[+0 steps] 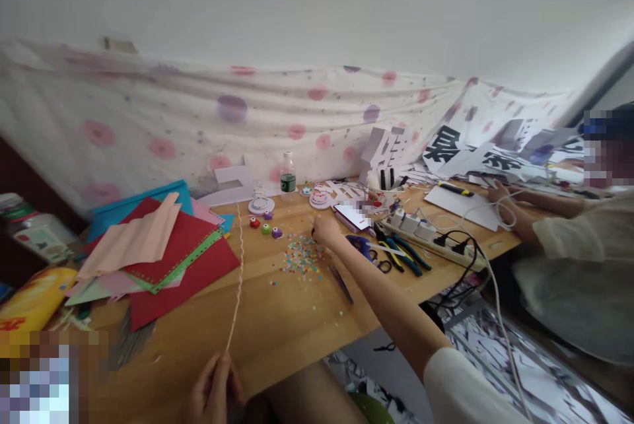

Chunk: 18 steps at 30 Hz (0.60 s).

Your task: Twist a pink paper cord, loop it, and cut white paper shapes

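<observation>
Down at the table's front edge, my left hand [218,386] pinches the near end of a long, thin, wavy peach strip [240,272], which runs away from me across the wood to the back of the table. My right hand [327,232] is stretched out over the far side of a scatter of small coloured bits [301,255]. Its fingers are closed, and what they hold, if anything, is too small to make out. Tweezers [341,284] lie under my right forearm. Several small red, green and purple pieces [266,228] sit left of the scatter.
Coloured paper sheets [198,246] are stacked at the left. At the back stand a bottle [288,176] and small round decorated pieces [261,205]. Pliers [403,252], a phone [353,216] and a power strip [426,236] with cables lie right. Another person [569,246] works far right.
</observation>
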{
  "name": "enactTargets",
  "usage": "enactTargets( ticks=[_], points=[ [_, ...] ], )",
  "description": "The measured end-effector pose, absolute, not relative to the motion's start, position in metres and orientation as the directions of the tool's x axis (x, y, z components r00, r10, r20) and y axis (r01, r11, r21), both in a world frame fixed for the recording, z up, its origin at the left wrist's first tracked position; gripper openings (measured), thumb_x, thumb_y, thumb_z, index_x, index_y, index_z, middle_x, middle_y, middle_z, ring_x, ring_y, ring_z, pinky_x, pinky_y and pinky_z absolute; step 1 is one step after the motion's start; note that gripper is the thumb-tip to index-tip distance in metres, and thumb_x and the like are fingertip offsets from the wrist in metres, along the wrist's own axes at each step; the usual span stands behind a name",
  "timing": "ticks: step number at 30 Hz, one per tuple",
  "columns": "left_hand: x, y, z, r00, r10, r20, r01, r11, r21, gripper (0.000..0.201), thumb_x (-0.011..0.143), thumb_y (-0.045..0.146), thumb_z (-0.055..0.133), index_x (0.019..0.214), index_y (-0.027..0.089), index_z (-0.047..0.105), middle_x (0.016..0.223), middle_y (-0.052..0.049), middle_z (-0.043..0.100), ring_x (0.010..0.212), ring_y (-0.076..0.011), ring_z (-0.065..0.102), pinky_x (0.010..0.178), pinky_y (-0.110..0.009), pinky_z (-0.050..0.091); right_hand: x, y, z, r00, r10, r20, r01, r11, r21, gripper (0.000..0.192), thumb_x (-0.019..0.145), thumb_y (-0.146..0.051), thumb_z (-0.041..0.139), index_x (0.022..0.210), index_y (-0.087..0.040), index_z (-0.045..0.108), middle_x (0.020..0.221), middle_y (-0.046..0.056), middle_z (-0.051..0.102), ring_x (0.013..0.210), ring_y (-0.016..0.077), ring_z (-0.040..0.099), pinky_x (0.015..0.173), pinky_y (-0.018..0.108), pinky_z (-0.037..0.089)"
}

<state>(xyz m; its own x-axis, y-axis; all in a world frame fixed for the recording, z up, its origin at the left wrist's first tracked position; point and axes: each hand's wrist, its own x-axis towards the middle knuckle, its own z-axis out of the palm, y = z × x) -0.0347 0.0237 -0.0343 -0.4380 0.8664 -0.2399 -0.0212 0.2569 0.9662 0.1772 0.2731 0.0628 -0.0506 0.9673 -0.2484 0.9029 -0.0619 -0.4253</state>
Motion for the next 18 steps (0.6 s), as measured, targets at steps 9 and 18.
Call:
enactTargets(
  ticks=[9,18],
  points=[
    [-0.040,0.006,-0.009,-0.605,0.796,-0.019,0.333,0.276,0.902,0.055,0.071,0.074,0.057,0.074,0.020,0.067,0.051,0.001,0.060,0.044,-0.0153,0.053,0.048,-0.026,0.044,0.175,0.164,0.052,-0.739,0.588,-0.328,0.395,-0.015,-0.918,0.035,0.082,-0.031,0.067,0.111,-0.019,0.052,0.082,-0.001,0.064,0.066,0.0106,0.060,0.054,0.020,0.051],
    [-0.048,-0.010,0.000,-0.462,0.879,0.114,0.448,0.120,0.886,0.047,0.091,0.050,0.043,0.117,0.017,0.063,0.084,-0.006,0.075,0.065,-0.0190,0.066,0.067,-0.030,0.053,0.153,0.112,0.024,-0.887,0.268,-0.375,0.299,-0.284,-0.911,0.067,0.058,-0.069,0.078,0.092,-0.018,0.051,0.069,-0.005,0.057,0.055,0.0081,0.054,0.038,0.015,0.043]
  ],
)
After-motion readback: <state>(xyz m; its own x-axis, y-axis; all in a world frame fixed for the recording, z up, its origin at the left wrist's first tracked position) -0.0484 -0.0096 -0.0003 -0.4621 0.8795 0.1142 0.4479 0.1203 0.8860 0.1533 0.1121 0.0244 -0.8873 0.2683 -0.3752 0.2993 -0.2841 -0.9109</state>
